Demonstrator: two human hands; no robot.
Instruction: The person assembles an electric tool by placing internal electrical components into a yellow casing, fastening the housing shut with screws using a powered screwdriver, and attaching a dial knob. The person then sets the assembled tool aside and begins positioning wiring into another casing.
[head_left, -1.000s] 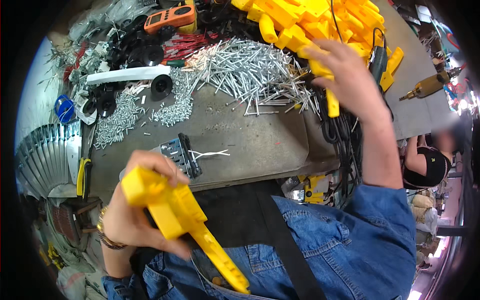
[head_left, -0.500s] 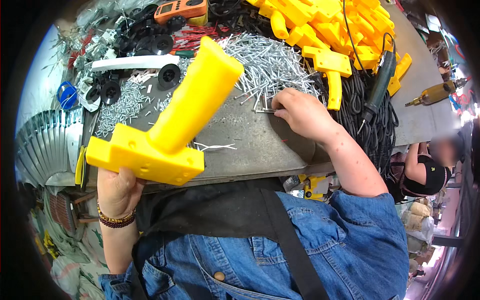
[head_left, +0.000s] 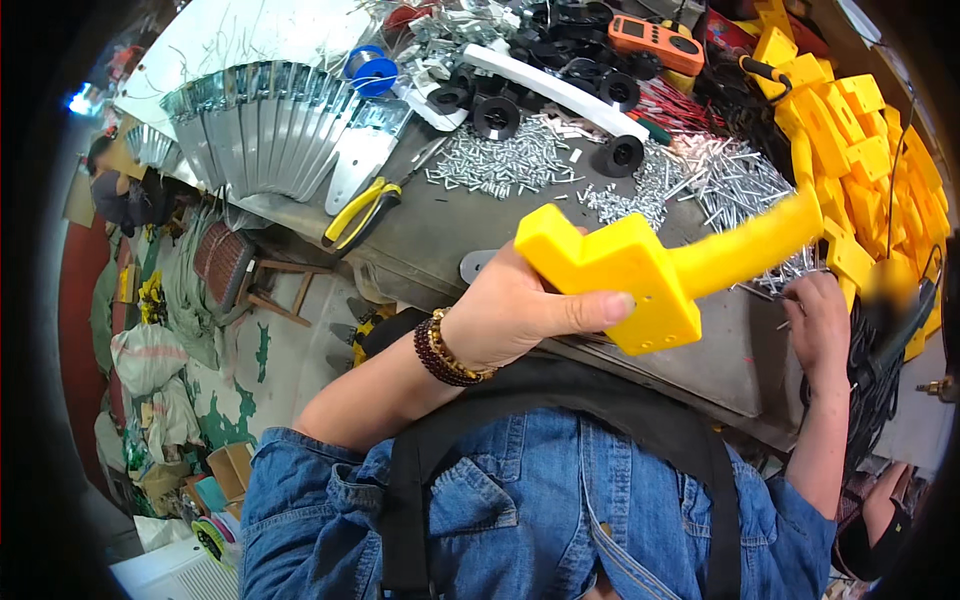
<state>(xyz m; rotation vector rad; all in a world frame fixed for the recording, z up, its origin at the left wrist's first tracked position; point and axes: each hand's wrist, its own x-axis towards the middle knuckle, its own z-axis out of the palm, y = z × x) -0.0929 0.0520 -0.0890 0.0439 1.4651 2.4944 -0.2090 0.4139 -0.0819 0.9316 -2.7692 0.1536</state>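
Observation:
My left hand [head_left: 525, 315] is closed around the block end of a yellow plastic tool housing [head_left: 650, 290], its thumb pressed on the near side. The housing is held above the bench's front edge, its grip pointing right and partly covering a pile of long silvery screws [head_left: 735, 185]. At the near right edge of that pile is my right hand [head_left: 820, 315], fingers curled together. A thin bit shows by its fingertips, but I cannot make out what it is. Shorter silvery screws [head_left: 500, 158] lie heaped farther left.
Black spools [head_left: 617, 156], a white curved bar [head_left: 555, 92] and an orange handheld meter [head_left: 655, 45] lie at the back. Yellow-handled pliers [head_left: 360, 212] rest by the left edge near metal plates [head_left: 260, 130]. Yellow housings [head_left: 860, 140] are piled right, beside black cables [head_left: 870, 400].
The view has swung to the left, so the bench appears farther right. The yellow housing has tilted, its grip now pointing more sideways. My right hand remains beside the long screws, fingers curled.

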